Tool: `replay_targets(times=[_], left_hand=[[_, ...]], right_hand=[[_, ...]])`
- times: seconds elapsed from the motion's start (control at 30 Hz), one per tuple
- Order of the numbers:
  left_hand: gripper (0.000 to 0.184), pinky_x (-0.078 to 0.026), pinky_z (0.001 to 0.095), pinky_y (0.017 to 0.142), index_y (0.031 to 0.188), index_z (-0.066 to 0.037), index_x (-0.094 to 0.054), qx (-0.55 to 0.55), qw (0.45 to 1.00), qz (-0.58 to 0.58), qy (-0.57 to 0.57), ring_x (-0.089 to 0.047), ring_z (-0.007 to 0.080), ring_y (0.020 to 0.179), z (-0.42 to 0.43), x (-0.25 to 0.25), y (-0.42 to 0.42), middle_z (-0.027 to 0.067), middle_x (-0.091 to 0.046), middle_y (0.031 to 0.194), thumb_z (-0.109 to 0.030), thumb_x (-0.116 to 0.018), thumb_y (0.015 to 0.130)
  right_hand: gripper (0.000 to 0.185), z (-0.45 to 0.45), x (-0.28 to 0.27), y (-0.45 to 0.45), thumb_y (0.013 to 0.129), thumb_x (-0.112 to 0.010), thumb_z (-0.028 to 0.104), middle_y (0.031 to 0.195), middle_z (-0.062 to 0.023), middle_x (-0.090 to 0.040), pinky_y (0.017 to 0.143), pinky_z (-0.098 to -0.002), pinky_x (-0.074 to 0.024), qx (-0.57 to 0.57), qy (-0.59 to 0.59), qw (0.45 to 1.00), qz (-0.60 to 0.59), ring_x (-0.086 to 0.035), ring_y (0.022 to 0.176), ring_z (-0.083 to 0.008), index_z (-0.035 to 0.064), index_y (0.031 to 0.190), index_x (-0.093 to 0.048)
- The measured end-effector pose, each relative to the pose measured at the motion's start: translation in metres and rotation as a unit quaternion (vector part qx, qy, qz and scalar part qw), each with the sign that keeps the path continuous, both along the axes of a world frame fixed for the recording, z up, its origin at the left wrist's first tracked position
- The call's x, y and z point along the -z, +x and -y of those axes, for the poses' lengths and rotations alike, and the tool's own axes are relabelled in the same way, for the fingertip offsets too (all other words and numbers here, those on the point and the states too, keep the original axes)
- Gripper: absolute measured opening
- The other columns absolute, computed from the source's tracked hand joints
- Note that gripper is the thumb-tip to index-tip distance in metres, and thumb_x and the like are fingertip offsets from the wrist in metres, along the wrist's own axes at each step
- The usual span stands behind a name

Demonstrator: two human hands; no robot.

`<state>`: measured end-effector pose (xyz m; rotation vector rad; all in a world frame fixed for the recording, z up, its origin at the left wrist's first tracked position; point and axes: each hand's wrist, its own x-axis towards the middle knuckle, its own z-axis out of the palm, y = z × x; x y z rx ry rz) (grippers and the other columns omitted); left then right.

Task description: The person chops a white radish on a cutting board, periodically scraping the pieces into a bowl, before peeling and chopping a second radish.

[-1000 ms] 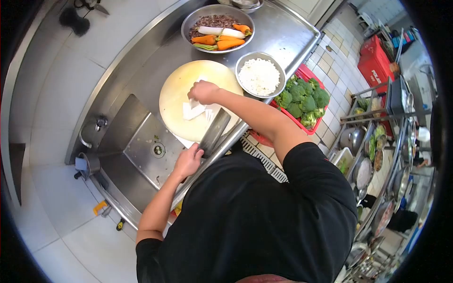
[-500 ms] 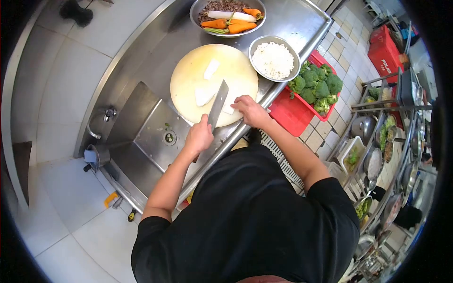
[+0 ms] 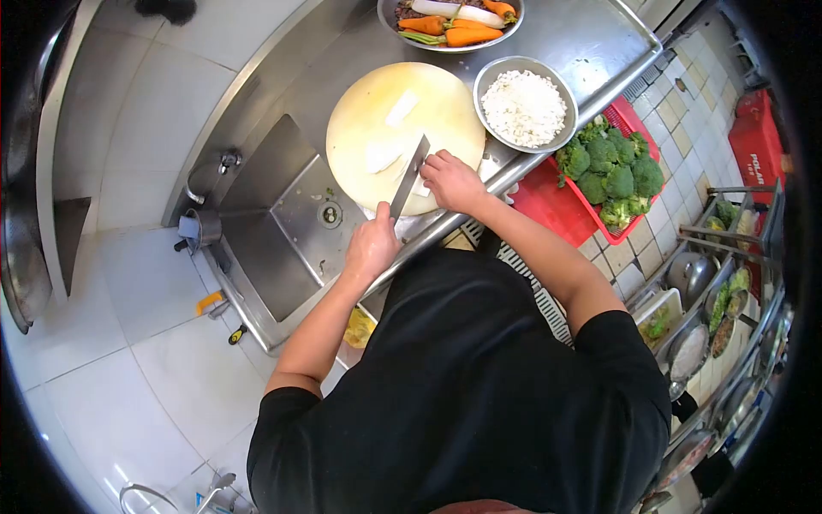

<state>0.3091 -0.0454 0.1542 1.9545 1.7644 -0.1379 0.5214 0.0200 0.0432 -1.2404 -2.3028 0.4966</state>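
Observation:
My left hand is closed round the handle of a cleaver, its blade reaching over the round cutting board. Beside the blade, the curled fingers of my right hand press down on a white block near the board's edge; my fingers partly hide it. Two more white pieces lie on the board: a larger chunk left of the blade and a slab farther back. What food they are, I cannot tell.
A steel bowl of chopped white bits stands right of the board. Behind it a bowl holds carrots and a white radish. A red basket of broccoli is at right. The sink basin lies left.
The view has shifted, so the counter sits differently in frame. The cleaver has come closer to my right fingers, its blade showing narrower. Both hands keep their holds.

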Motion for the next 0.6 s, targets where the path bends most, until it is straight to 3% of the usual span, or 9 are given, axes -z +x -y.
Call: replay_targets(times=[0.13, 0.4, 0.5, 0.6], left_hand=[[0.020, -0.050, 0.0665, 0.078, 0.116, -0.003, -0.048, 0.006, 0.999, -0.045, -0.025, -0.068, 0.0552, 0.085, 0.008, -0.023, 0.002, 0.0337, -0.070, 0.085, -0.017, -0.053, 0.103], [0.020, -0.051, 0.0662, 0.079, 0.116, -0.002, -0.046, 0.009, 0.997, -0.052, -0.053, -0.068, 0.0562, 0.086, 0.004, -0.025, 0.005, 0.0339, -0.070, 0.084, -0.016, -0.051, 0.104], [0.020, -0.051, 0.0662, 0.079, 0.117, 0.000, -0.045, -0.001, 0.998, -0.018, -0.066, -0.068, 0.0567, 0.086, 0.001, 0.019, -0.003, 0.0352, -0.069, 0.085, -0.014, -0.050, 0.103], [0.020, -0.051, 0.0662, 0.080, 0.117, 0.001, -0.044, 0.001, 0.998, 0.037, -0.054, -0.068, 0.0570, 0.086, -0.022, 0.027, 0.007, 0.0366, -0.069, 0.085, -0.012, -0.050, 0.102]], right_hand=[[0.014, 0.000, 0.005, -0.002, 0.091, -0.065, 0.017, 0.103, -0.0116, -0.064, 0.098, -0.0404, -0.0503, 0.003, 0.008, 1.000, 0.000, -0.059, 0.106, -0.0305, 0.0048, 0.098, -0.069], [0.012, -0.003, 0.007, -0.001, 0.090, -0.065, 0.015, 0.102, -0.0112, -0.064, 0.097, -0.0398, -0.0511, 0.000, 0.006, 1.000, -0.006, -0.060, 0.105, -0.0302, 0.0050, 0.095, -0.069], [0.011, 0.000, 0.002, 0.000, 0.089, -0.066, 0.014, 0.101, -0.0109, -0.064, 0.098, -0.0395, -0.0510, 0.010, 0.009, 0.999, -0.039, -0.060, 0.106, -0.0299, 0.0048, 0.094, -0.068], [0.011, -0.001, 0.003, 0.004, 0.089, -0.066, 0.013, 0.102, -0.0108, -0.064, 0.098, -0.0394, -0.0513, 0.001, -0.001, 0.999, -0.045, -0.060, 0.107, -0.0297, 0.0043, 0.095, -0.067]])
